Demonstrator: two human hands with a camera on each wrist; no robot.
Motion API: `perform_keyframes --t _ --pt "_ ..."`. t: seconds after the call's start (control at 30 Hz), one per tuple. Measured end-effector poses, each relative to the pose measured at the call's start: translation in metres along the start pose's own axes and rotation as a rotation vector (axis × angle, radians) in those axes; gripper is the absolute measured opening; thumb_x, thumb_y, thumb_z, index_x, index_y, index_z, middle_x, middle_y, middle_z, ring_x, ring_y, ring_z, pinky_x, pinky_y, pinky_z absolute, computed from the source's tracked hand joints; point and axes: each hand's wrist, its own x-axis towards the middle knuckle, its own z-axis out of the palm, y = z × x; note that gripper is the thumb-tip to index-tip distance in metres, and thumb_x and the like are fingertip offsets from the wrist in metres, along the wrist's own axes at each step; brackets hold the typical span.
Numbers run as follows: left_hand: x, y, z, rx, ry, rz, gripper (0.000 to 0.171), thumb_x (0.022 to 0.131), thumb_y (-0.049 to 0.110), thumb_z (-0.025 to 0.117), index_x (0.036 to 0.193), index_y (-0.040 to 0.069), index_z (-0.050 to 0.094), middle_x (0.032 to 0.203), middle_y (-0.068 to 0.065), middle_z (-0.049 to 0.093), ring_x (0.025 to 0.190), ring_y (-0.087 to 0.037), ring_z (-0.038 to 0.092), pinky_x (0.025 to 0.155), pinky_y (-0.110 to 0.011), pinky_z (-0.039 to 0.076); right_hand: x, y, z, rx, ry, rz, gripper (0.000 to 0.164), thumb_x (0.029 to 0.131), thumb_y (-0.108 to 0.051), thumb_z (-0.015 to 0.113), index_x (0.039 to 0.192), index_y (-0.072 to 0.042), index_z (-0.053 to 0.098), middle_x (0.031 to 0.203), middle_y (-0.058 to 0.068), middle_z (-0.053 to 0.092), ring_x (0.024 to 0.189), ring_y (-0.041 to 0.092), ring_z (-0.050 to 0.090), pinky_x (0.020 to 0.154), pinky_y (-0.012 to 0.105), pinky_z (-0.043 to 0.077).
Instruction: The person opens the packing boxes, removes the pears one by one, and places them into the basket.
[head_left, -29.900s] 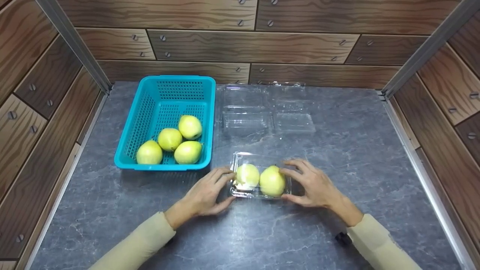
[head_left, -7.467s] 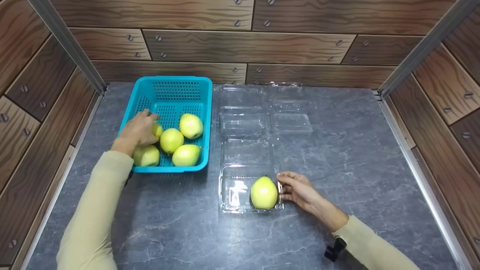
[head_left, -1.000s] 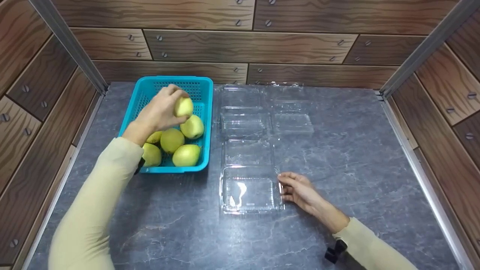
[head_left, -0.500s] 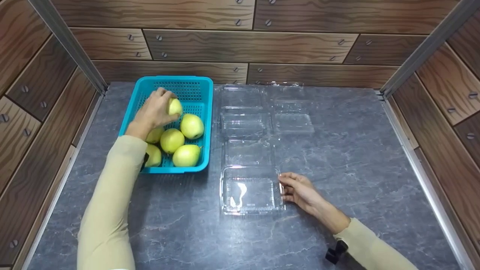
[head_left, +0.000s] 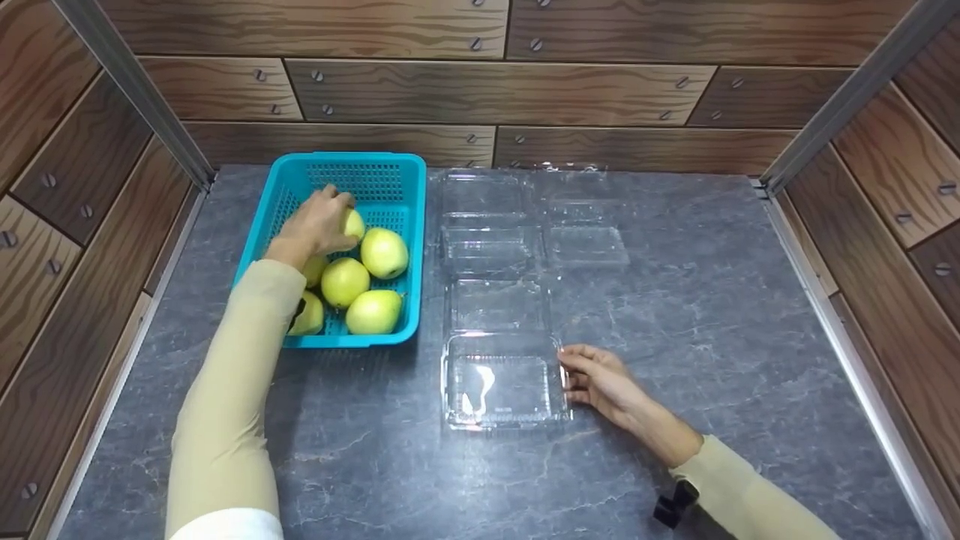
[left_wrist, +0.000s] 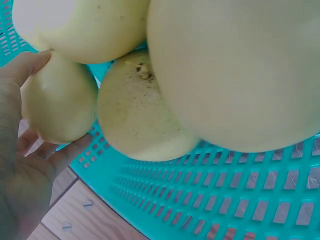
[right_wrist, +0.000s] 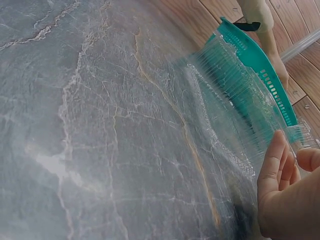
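My left hand (head_left: 309, 225) is down inside the teal plastic basket (head_left: 421, 247), gripping a yellow-green pear (head_left: 352, 227) near the basket's middle. In the left wrist view, thumb and fingers wrap this held pear (left_wrist: 60, 100), with other pears crowding beside it. Several more pears lie toward the basket's near end, a couple partly covered by my wrist. An open, clear hinged plastic container (head_left: 499, 386) stands on the table right of the basket, its lid (head_left: 499, 304) folded back and nothing inside. My right hand (head_left: 604, 382) pinches the container's right rim between thumb and fingers.
Behind the container are more clear plastic containers, one (head_left: 486, 196) next to the basket and another (head_left: 586, 244) to its right. Wood-patterned panels (head_left: 502, 94) wall the grey marbled table (head_left: 712, 300) at the back and sides. A black device (head_left: 675, 504) hangs at my right wrist.
Earlier, the container was closed with two pears; later, open with one; now it holds none. Over the last second my left hand lowered its pear into the basket. The right hand stayed put.
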Motion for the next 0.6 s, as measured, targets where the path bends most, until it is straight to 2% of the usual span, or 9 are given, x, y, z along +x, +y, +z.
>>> perform_keyframes --t 0.1,0.33,0.6 --pt "0.002 -0.003 0.006 -0.002 -0.018 -0.005 0.066 0.095 0.028 0.073 0.151 0.003 0.048 0.152 -0.028 0.044 0.135 -0.047 0.048 0.108 -0.063 0.05 0.0 0.001 0.0 0.0 0.002 0.002 0.005 0.102 -0.017 0.067 0.104 -0.014 0.064 0.083 -0.007 0.063 0.069 0.008 0.06 0.065 0.022 0.058" --pt "0.006 -0.007 0.019 -0.001 -0.012 0.012 0.063 0.093 0.025 0.072 0.148 0.002 0.051 0.149 -0.029 0.046 0.129 -0.046 0.052 0.106 -0.062 0.051 0.001 0.002 -0.001 0.007 0.001 -0.002 0.005 0.103 -0.015 0.065 0.107 -0.013 0.064 0.082 -0.006 0.062 0.068 0.008 0.06 0.064 0.022 0.058" --pt "0.005 -0.007 0.023 -0.023 -0.02 -0.009 0.062 0.094 0.022 0.07 0.149 0.002 0.051 0.145 -0.027 0.049 0.125 -0.045 0.054 0.104 -0.062 0.052 0.003 0.002 0.0 0.0 0.007 0.0 0.005 0.103 -0.015 0.065 0.107 -0.012 0.063 0.08 -0.007 0.061 0.066 0.007 0.06 0.062 0.021 0.058"
